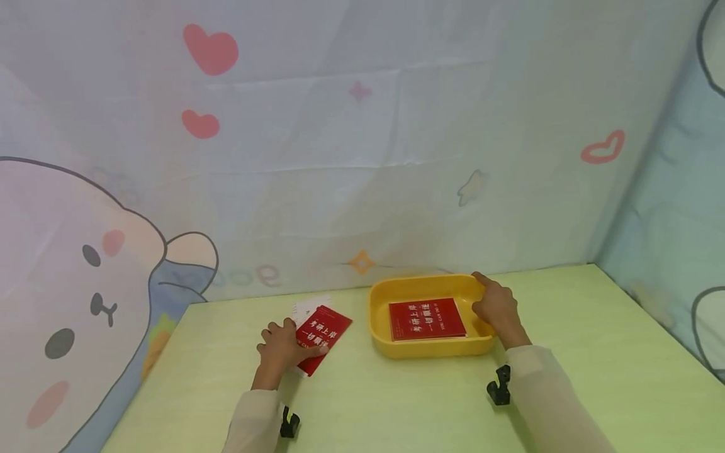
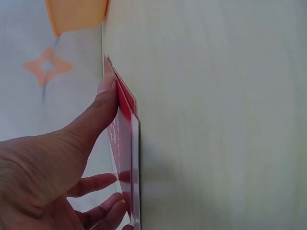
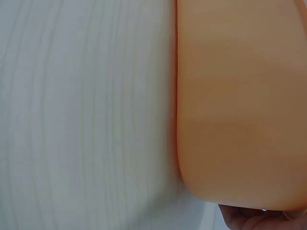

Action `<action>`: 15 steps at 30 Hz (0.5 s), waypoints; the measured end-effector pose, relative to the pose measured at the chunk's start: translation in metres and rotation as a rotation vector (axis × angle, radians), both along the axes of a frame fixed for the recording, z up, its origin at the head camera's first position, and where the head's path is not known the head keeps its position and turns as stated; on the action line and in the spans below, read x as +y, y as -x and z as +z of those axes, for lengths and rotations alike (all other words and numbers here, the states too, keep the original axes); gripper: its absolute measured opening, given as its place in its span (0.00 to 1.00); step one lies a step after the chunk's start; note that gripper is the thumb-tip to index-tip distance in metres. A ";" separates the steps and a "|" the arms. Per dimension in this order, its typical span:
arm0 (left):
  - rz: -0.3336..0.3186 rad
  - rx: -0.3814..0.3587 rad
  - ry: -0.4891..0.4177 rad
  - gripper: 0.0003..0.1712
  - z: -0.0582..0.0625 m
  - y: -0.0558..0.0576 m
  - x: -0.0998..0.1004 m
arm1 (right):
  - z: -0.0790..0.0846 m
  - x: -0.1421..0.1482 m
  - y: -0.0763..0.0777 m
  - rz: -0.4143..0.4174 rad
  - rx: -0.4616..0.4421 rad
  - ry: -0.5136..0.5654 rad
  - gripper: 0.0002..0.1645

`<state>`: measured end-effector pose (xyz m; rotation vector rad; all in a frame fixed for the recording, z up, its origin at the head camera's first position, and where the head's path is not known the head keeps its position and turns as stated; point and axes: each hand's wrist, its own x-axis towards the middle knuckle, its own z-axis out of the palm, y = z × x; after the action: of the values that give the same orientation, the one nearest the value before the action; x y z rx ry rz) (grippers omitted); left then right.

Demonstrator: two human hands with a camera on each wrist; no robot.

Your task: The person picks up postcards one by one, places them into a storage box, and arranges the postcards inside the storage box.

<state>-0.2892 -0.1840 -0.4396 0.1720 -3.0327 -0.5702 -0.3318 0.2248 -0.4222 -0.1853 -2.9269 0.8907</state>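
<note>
My left hand [image 1: 280, 346] is over a small pile of red printed cards [image 1: 330, 325] on the table, left of the tray. In the left wrist view the thumb presses near one end of the red cards [image 2: 125, 132], and the bent fingers touch them farther along. A white sheet with a jagged edge [image 1: 310, 304] sticks out from under the pile. My right hand [image 1: 498, 309] grips the right end of a yellow tray [image 1: 433, 348]. Inside the tray lies another red card [image 1: 427, 319]. The right wrist view shows the tray's outer wall [image 3: 240, 105], with the fingers [image 3: 254, 219] partly hidden at its end.
The pale table [image 1: 368, 402] runs back to a printed cloth [image 1: 362, 157] hung upright behind it. Another cloth [image 1: 668, 251] bounds the right side. Black clip-like pieces [image 1: 500, 385] sit by both wrists.
</note>
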 end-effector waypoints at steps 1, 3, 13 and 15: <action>0.001 0.002 -0.007 0.51 -0.001 0.000 0.000 | 0.000 0.000 0.000 0.000 -0.002 0.003 0.43; -0.001 0.018 -0.023 0.50 -0.001 0.001 -0.001 | 0.000 0.000 0.000 0.002 0.002 0.001 0.43; 0.009 0.051 -0.081 0.47 0.001 0.001 -0.004 | -0.002 -0.001 0.000 -0.011 -0.010 0.013 0.42; 0.012 0.060 -0.084 0.47 0.000 0.002 -0.003 | -0.002 -0.001 0.000 -0.009 -0.002 0.012 0.42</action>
<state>-0.2908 -0.1875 -0.4398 0.1735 -2.9494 -0.6892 -0.3318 0.2235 -0.4237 -0.1997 -2.9211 0.9083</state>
